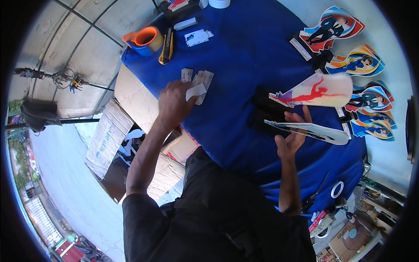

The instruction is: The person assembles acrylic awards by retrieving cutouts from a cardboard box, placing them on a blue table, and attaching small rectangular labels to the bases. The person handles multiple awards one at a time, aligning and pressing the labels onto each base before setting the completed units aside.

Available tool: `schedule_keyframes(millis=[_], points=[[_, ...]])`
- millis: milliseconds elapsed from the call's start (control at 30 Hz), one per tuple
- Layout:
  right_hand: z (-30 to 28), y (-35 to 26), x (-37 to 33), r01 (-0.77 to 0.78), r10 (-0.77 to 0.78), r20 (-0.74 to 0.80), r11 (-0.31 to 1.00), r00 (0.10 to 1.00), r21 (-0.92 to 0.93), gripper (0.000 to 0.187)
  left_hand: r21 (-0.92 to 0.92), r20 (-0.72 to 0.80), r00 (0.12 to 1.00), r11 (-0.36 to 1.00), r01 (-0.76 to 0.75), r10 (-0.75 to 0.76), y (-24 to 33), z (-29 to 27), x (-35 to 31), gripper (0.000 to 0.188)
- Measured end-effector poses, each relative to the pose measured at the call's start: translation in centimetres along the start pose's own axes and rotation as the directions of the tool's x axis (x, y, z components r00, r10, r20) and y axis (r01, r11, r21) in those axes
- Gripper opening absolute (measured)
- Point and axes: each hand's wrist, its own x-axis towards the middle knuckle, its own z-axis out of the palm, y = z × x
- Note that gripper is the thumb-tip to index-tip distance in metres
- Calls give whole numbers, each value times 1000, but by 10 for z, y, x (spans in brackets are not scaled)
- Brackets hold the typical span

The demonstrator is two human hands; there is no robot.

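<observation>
My left hand (174,102) pinches a small white label (196,91) just above a loose pile of printed labels (207,78) on the blue cloth. To the right, two cut-out trophy plaques stand on black bases. The farther plaque (336,89) bears a red figure on a white and purple ground. My right hand (292,137) is around the nearer plaque (329,133), seen nearly edge-on, with the thumb on its near side and the fingers reaching between the two plaques. Its hold looks loose. The black bases (262,118) blend into the dark cloth.
Several finished-looking figure plaques (331,28) line the table's right edge. A tape dispenser (146,39), a yellow-black cutter knife (166,46) and white cut pieces (197,38) lie at the far left. Below the left edge is an opened cardboard box (109,137). A white tape roll (337,189) lies near right.
</observation>
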Motion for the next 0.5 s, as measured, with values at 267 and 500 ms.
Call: schedule_keyframes(millis=[267,500], points=[[-25,-19,-52,161,-268,-302,928,915,-336,49,-57,9,999,997,47,-47,-8,-1,6,24],[-2,-63,-65,52,-17,171,978,985,-200,13,-363,-121,946,900,241,-301,-5,-10,4,24]])
